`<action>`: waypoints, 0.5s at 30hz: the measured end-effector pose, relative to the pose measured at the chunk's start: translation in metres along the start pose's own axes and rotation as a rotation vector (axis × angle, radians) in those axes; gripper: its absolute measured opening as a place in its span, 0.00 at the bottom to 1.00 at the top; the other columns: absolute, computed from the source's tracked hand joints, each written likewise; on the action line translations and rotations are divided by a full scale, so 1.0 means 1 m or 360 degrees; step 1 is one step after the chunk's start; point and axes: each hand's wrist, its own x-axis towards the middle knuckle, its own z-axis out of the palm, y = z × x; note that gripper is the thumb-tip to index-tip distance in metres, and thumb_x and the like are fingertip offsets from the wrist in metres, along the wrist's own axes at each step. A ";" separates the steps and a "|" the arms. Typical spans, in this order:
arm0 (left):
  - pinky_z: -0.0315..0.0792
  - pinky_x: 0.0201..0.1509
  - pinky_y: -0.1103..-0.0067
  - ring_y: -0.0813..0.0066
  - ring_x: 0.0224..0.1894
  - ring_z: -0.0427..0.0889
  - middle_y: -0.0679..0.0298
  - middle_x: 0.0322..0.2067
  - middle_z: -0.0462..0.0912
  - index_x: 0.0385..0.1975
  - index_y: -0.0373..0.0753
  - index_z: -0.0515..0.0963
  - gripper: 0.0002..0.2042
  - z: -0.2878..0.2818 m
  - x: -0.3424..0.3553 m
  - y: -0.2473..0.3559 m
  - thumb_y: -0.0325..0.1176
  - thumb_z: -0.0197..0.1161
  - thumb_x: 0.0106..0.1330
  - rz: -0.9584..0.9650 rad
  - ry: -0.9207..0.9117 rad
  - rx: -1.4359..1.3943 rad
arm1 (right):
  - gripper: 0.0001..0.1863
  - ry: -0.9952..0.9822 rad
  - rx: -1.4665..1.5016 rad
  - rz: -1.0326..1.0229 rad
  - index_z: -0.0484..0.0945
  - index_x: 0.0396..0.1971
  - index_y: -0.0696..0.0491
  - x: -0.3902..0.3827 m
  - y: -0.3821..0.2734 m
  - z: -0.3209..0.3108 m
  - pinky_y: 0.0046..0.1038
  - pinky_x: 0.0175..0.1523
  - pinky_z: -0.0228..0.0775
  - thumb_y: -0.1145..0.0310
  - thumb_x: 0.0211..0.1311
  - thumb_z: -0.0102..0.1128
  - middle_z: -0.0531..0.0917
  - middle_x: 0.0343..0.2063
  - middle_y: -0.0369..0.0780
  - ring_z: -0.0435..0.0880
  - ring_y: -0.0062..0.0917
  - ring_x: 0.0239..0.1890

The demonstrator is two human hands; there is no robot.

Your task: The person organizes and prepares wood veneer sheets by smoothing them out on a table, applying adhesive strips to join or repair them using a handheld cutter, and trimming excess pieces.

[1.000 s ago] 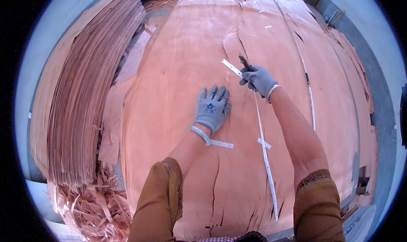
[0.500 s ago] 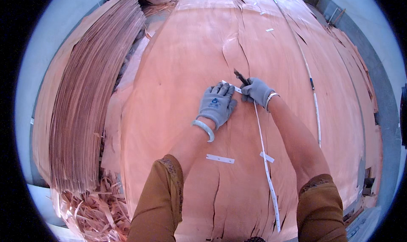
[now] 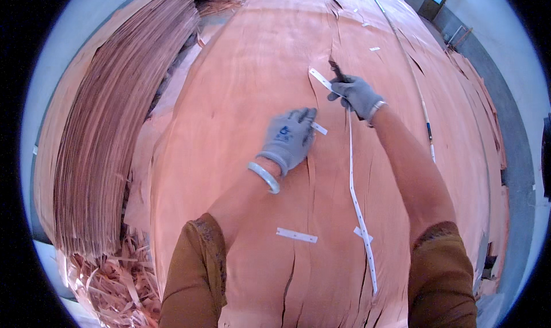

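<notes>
At centre frame, the left hand lies on the reddish wood sheet, fingers extended, gripping nothing, seemingly pressing a short tape piece flat. Above and right, the right hand curls its fingers round a dark tool and long white tape, likely steadying its end.

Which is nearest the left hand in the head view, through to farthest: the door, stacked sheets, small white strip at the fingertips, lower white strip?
1. Small white strip: immediately right of the left hand.
2. Lower white strip: below it, toward the wearer.
3. Stacked sheets: off left.
4. Door: background, upper right.
</notes>
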 end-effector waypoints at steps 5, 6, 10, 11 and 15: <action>0.59 0.63 0.67 0.59 0.59 0.68 0.56 0.56 0.71 0.55 0.39 0.69 0.21 0.022 0.049 -0.050 0.36 0.52 0.62 0.0094 0.0255 0.0287 | 0.09 -0.0104 -0.0302 0.0163 0.79 0.33 0.55 0.060 0.030 0.008 0.22 0.19 0.59 0.66 0.57 0.56 0.81 0.21 0.37 0.70 0.18 0.15; 0.59 0.63 0.67 0.57 0.59 0.67 0.57 0.57 0.70 0.56 0.39 0.69 0.20 0.027 0.052 -0.059 0.35 0.51 0.63 0.0128 0.0315 0.0309 | 0.08 -0.0133 -0.0316 0.0158 0.78 0.32 0.55 0.058 0.026 0.015 0.21 0.19 0.58 0.66 0.57 0.57 0.81 0.21 0.37 0.69 0.17 0.15; 0.58 0.63 0.68 0.63 0.61 0.65 0.62 0.58 0.69 0.57 0.46 0.70 0.21 0.039 0.075 -0.048 0.45 0.44 0.67 -0.0011 -0.0213 0.0533 | 0.09 -0.0327 -0.0745 0.0000 0.77 0.30 0.55 0.057 0.028 0.000 0.20 0.18 0.57 0.65 0.57 0.59 0.79 0.19 0.36 0.68 0.16 0.14; 0.59 0.63 0.68 0.64 0.61 0.66 0.62 0.58 0.69 0.56 0.46 0.70 0.21 0.036 0.081 -0.041 0.45 0.45 0.67 -0.0043 -0.0284 0.0508 | 0.09 -0.0388 -0.0886 -0.0057 0.76 0.30 0.55 0.059 0.032 -0.008 0.20 0.18 0.57 0.65 0.56 0.59 0.80 0.19 0.36 0.69 0.16 0.14; 0.62 0.59 0.68 0.67 0.59 0.68 0.64 0.57 0.71 0.55 0.47 0.71 0.20 0.024 0.080 -0.038 0.44 0.45 0.67 -0.0142 -0.0429 0.0557 | 0.08 -0.0253 -0.0699 0.0201 0.75 0.28 0.57 0.023 -0.004 -0.004 0.20 0.19 0.62 0.67 0.56 0.59 0.80 0.18 0.38 0.72 0.16 0.15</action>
